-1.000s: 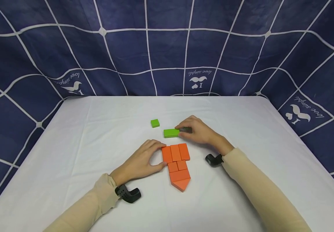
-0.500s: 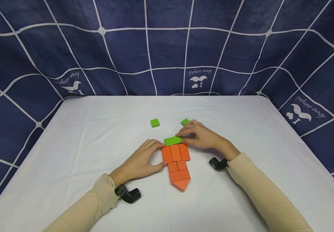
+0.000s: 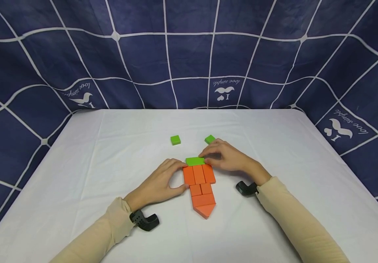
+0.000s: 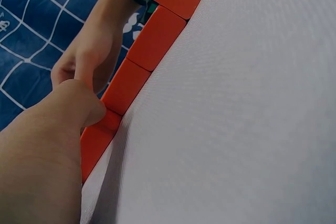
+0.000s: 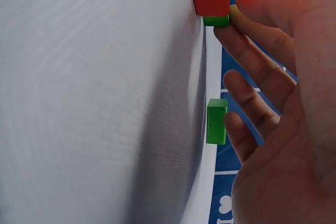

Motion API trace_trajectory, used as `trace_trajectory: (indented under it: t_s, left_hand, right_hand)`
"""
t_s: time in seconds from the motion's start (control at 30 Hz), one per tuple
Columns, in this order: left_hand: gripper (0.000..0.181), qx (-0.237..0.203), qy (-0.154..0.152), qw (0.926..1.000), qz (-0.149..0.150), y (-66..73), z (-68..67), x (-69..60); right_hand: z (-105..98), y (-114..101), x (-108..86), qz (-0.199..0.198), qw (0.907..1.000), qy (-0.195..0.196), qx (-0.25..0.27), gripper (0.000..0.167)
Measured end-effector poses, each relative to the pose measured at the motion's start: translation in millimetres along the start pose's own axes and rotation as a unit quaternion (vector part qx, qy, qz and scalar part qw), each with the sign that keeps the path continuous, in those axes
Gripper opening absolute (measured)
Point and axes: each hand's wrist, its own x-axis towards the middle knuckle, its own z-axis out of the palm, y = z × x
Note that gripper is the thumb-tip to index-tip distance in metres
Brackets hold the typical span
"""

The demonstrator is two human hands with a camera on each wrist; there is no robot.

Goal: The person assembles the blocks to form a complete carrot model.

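In the head view my left hand [image 3: 159, 179] holds the left end of a row of orange blocks. Its index finger and thumb span the top and bottom corners of the leftmost orange block [image 3: 189, 175]. Seen from the left wrist, the thumb [image 4: 92, 109] touches the orange side. My right hand [image 3: 228, 156] pinches the right end of a long green block [image 3: 194, 161], which lies along the row's far edge. Below the row, smaller orange blocks [image 3: 203, 199] taper to a point. The right wrist view shows only a sliver of this green block [image 5: 216, 21].
Two small green blocks lie farther back, one on the left [image 3: 175, 140] and another [image 3: 209, 139] partly behind my right hand. A white cloth [image 3: 120, 131] covers the table. A blue gridded curtain [image 3: 189, 54] hangs along its back and sides.
My right hand has brought the long green block toward the orange row and straightened it there. This uncovered the right small green block. The left hand has stayed in place.
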Motion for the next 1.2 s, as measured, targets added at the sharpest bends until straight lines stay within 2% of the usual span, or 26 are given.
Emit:
trace_trajectory:
  t_s: [0.17, 0.33, 0.53, 0.63, 0.73, 0.87, 1.2]
  left_hand:
    - [0.056, 0.000, 0.004, 1.0000, 0.003, 0.3, -0.3, -0.3]
    - [0.056, 0.002, 0.006, 1.0000, 0.005, 0.5, -0.4, -0.3]
    - [0.056, -0.002, 0.005, 1.0000, 0.004, 1.1, -0.3, -0.5]
    - [0.056, -0.002, 0.002, 1.0000, 0.000, 1.2, -0.3, -0.2]
    - [0.057, 0.000, 0.001, 1.0000, -0.002, 1.1, -0.2, -0.1]
    - [0.057, 0.001, 0.000, 1.0000, -0.002, 0.9, 0.2, 0.0]
    - [0.057, 0.004, 0.000, 1.0000, -0.002, 0.6, 0.9, 0.4]
  right_hand:
    - [1.9, 1.2, -0.3, -0.002, 0.9998, 0.020, 0.005, 0.024]
    - [3.3, 5.4, 1.3, 0.003, 0.9958, 0.092, 0.002, 0.023]
    - [3.5, 12.8, 3.3, 0.056, 0.9790, 0.195, -0.018, 0.028]
    - [4.4, 17.6, 4.0, 0.093, 0.9691, 0.228, -0.018, 0.034]
    - [6.2, 21.9, 4.9, 0.125, 0.9638, 0.235, -0.009, 0.039]
    - [10.4, 27.6, 7.0, 0.147, 0.9626, 0.228, 0.003, 0.042]
    - [16.1, 33.3, 9.7, 0.152, 0.9615, 0.229, 0.001, 0.039]
